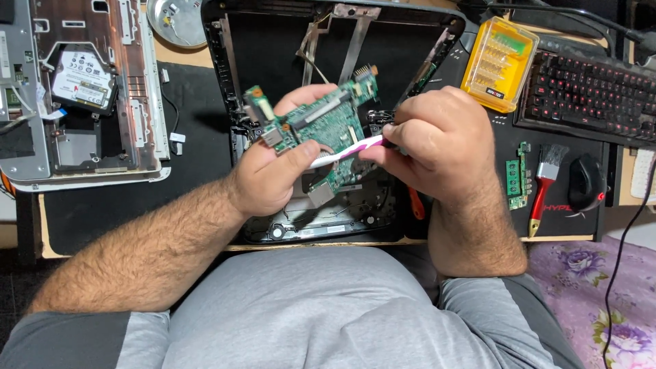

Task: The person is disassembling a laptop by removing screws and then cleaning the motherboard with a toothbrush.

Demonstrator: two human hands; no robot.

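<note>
**Circuit board held up and brushed over an opened laptop shell**

Hands meet above the middle of the counter, over a black laptop shell that lies open and gutted near the front edge. The left hand lifts a green circuit board clear of the shell, thumb across its lower face and fingers closed around its left edge from behind, so the board tilts toward the camera and its components face up. The right hand is closed around a white and purple toothbrush, which lies across the board with its far end at the left thumb; the head itself is hidden, so contact with the board cannot be told for sure. Holding the board in the air seems to keep it free to turn under the brush.

Other parts sit out of the way. At the far left corner lies a pale laptop base with a hard drive in its bay. A metal dish rests at the far edge. Toward the right are a yellow bit case, a keyboard with red-lit keys, a small green board, a red-handled paintbrush and a black mouse. An orange tool handle peeks out just beneath the right wrist.
</note>
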